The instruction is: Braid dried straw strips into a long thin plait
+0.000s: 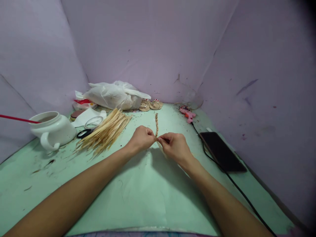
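Note:
A thin braided straw cord (156,123) stands up from between my two hands over the middle of the green table (138,197). My left hand (142,138) is closed, its fingertips pinching the cord's lower end. My right hand (174,144) is closed too, pinching the straw strands right beside the left hand's fingers. A pile of loose straw strips (106,131) lies on the table just left of my left hand.
A white pot (53,130) with a red stick stands at the left. Scissors (85,133) and a tape roll (93,121) lie by the straw. A white plastic bag (113,95), small woven pieces (150,105), a pink glue gun (187,113) and a black phone (222,151) with cable lie behind and right.

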`<state>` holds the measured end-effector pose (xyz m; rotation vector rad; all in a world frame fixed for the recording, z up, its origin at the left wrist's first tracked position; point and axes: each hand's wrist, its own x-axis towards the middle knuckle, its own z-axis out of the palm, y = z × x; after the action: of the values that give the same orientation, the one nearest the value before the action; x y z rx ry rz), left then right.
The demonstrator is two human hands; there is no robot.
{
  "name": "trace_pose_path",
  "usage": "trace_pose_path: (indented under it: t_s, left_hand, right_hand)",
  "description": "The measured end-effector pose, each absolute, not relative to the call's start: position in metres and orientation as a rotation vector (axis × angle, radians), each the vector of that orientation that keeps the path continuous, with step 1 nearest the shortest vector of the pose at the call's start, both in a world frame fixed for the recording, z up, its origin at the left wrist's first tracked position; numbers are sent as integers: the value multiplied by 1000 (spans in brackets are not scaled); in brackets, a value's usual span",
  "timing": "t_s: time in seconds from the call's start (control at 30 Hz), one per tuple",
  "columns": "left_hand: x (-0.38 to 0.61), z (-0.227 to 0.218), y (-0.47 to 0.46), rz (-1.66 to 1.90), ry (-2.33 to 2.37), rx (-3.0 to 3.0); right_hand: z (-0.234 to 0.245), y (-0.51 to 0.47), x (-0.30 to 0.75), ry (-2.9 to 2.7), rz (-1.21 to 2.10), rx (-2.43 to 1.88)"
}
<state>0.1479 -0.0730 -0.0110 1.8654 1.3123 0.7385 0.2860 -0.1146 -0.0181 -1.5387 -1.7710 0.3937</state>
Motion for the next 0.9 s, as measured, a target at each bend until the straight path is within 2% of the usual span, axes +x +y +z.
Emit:
trace_pose_path:
  t_s: [0.2, 0.43, 0.6, 0.7, 0.8, 0.9]
  left_hand:
    - [152, -15, -79, 804, 1443, 1764]
    - [160, -20, -75, 889, 1448, 1374]
    - [165, -20, -77, 902, 1430, 1243]
    - [162, -21, -75, 908, 1376, 1255]
    - [156, -19, -73, 876, 1407, 1328]
    - [153, -13, -75, 814, 1422, 1379]
  right_hand:
    - [-18, -121, 275, -1617, 484, -1604]
    - [-26, -133, 263, -1988, -15, -1633]
    - [-30, -141, 255, -2101, -94, -1622]
    - [-23, -141, 259, -2056, 77, -1507]
    - [-13, -131, 270, -1701, 357, -1448]
    - [-6, -119, 280, -1215, 852, -1421]
